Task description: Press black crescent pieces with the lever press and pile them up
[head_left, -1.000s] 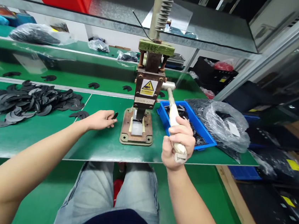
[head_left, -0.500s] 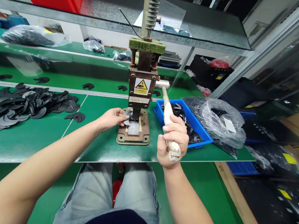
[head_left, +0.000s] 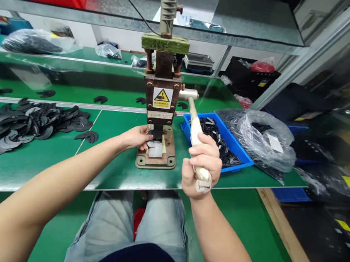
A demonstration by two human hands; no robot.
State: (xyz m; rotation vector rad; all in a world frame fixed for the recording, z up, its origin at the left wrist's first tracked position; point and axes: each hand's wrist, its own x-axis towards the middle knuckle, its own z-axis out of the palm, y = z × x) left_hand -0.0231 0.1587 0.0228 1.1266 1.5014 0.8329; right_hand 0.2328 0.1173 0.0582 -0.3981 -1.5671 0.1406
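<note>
A manual lever press point(head_left: 161, 96) with a yellow warning label stands on the green bench point(head_left: 34, 162). My right hand point(head_left: 202, 164) is wrapped around the pale lever handle point(head_left: 195, 135), which slopes down toward me. My left hand point(head_left: 137, 137) rests at the left of the press base point(head_left: 155, 160), its fingertips pinching a thin dark crescent piece point(head_left: 151, 134) under the ram. A heap of dark crescent pieces point(head_left: 22, 121) lies to the left on the bench.
A blue tray point(head_left: 241, 158) of small dark parts sits right of the press, with a plastic bag of parts point(head_left: 258, 135) beside it. Loose crescents point(head_left: 87, 137) lie near the heap. A metal shelf point(head_left: 241, 38) hangs overhead. My knees are under the bench edge.
My left hand carried a dark piece from the open bench rightward to the press base and now holds it under the ram. My right hand stayed on the lever handle.
</note>
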